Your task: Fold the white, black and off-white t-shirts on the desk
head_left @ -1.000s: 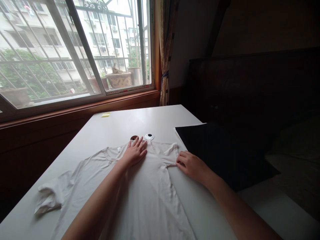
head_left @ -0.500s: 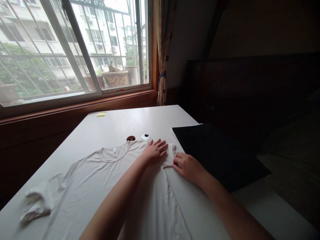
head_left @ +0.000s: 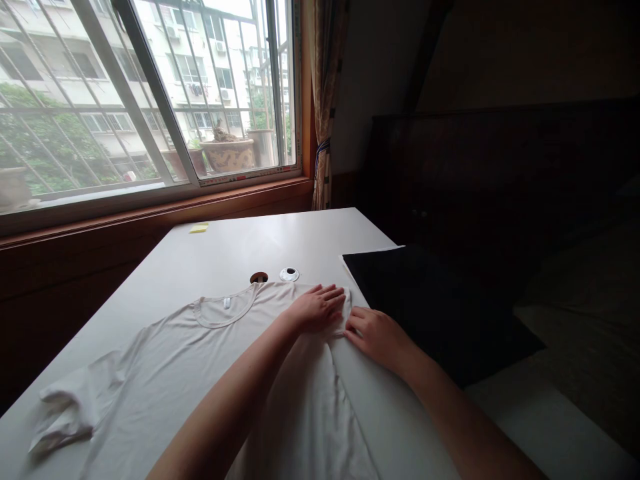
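A white T-shirt (head_left: 170,373) lies spread on the white table, its round collar with a small label toward the far side. My left hand (head_left: 320,309) rests flat on the sleeve at the right, fingers stretched toward the cuff. Just right of it, my right hand (head_left: 373,332) pinches the lower edge of that same sleeve between thumb and fingers. The other sleeve (head_left: 65,407), at the left, is crumpled and bent. My left forearm crosses over the shirt and hides part of its front.
On the white table (head_left: 280,233) are a cable hole (head_left: 259,277), a round white cap (head_left: 289,274) and a yellow sticky note (head_left: 199,228). A black sheet (head_left: 440,313) lies at the right. Beyond the table are a barred window (head_left: 150,100) and a tied curtain (head_left: 325,120).
My left hand has slid a little to the right along the sleeve, toward the cuff. My right hand keeps its pinch in nearly the same place. The view has shifted slightly.
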### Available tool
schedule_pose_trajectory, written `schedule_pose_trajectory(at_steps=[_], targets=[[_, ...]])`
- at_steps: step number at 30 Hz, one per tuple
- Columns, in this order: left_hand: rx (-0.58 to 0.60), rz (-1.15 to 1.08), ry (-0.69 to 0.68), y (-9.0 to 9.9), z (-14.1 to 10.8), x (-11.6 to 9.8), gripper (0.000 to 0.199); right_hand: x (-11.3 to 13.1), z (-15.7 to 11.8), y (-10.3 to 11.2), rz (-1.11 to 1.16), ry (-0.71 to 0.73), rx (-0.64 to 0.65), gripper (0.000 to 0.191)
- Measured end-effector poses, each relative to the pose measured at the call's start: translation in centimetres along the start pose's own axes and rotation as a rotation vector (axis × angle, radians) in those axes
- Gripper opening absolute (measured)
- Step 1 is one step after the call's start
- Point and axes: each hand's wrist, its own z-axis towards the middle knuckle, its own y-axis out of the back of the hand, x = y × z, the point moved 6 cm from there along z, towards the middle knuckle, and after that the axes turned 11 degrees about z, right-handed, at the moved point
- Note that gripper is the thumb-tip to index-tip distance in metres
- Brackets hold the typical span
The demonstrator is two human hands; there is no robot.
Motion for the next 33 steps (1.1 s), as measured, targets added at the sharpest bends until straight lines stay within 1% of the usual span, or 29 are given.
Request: schedule_pose_trajectory(at_steps=[2,4,8,12,15,17,19,20,23,27,30,32,33], targets=[[0.022,-0.001,0.024,-0.5,0.1,0.2,0.055,0.0,0.0,0.0,-0.003,-0.010,0.005,0.015],[0.042,-0.002,0.042,-0.9,0.3,0.4,0.055,0.0,0.0,-0.1,-0.004,-0.013,0.007,0.016],[0.041,-0.019,0.067,-1.0,0.8,0.9,0.053,-0.2,-0.2,-0.2,-0.014,-0.031,0.003,0.018],[-0.085,-0.037,0.099,0.2,0.4,2.2,0.046,-0.3,-0.3,0.1,-0.034,-0.035,0.006,0.024],[-0.158,-0.025,0.173,1.6,-1.5,3.8,0.044,-0.4,-0.4,0.3,-0.071,-0.040,0.012,0.032],[-0.189,-0.018,0.216,2.7,-3.6,4.6,0.044,-0.4,-0.5,0.3,-0.093,-0.050,0.015,0.035],[-0.209,-0.011,0.251,3.9,-6.4,5.1,0.044,-0.4,-0.5,0.3,-0.106,-0.064,0.011,0.036],[-0.204,-0.003,0.270,4.4,-8.0,5.1,0.044,-0.4,-0.6,0.3,-0.111,-0.071,0.005,0.037],[-0.138,0.047,0.338,5.5,-13.3,4.8,0.045,-0.4,-0.7,0.2,-0.123,-0.087,-0.005,0.038],[-0.050,0.118,0.476,5.9,-21.6,4.9,0.050,-0.2,-0.7,0.4,-0.134,-0.116,-0.024,0.038],[-0.009,0.196,0.616,5.5,-27.5,6.4,0.056,0.8,-0.3,0.5,-0.108,-0.086,-0.092,0.032],[0.024,0.243,0.721,5.0,-30.7,7.6,0.061,1.9,0.4,0.3,-0.058,-0.031,-0.149,0.027],[0.050,0.257,0.771,4.8,-31.9,8.1,0.063,2.6,0.9,0.0,-0.026,-0.003,-0.167,0.028]])
